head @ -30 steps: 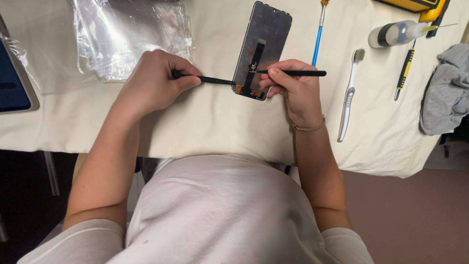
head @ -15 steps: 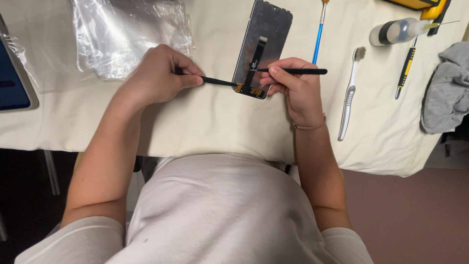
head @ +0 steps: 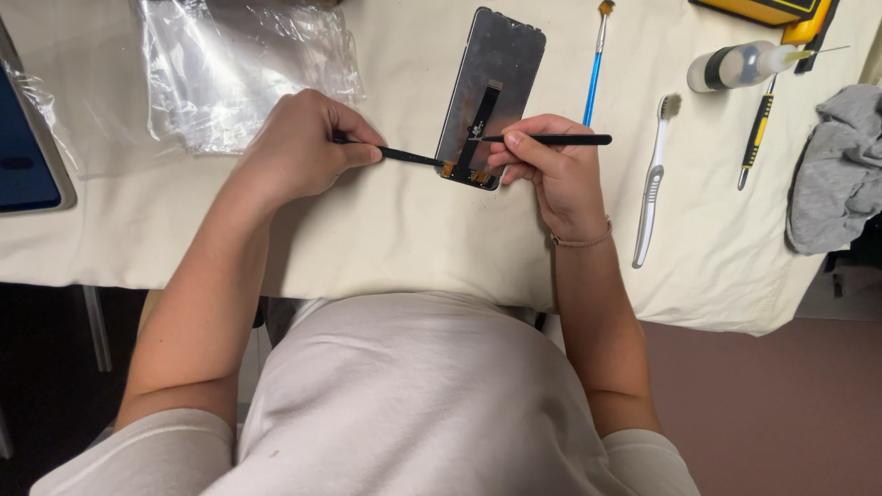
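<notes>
Cream cloth is covering the tabletop (head: 386, 230); phone screen assembly (head: 490, 96) is lying face-down at 12 o'clock. Left hand (head: 299, 147), grip clamped on a black spudger (head: 404, 155), is probing its flex connector (head: 464, 171); right hand (head: 551, 165), clamped on a black stylus (head: 556, 140), is steadying it.

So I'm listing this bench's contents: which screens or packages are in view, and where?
Phone screen panel: top centre, face down, dark grey rectangle, black ribbon.
Clear plastic bag: upper left, crumpled.
Blue-screened device: far left edge, pale frame.
Small bottle: upper right, lying down, translucent.
</notes>
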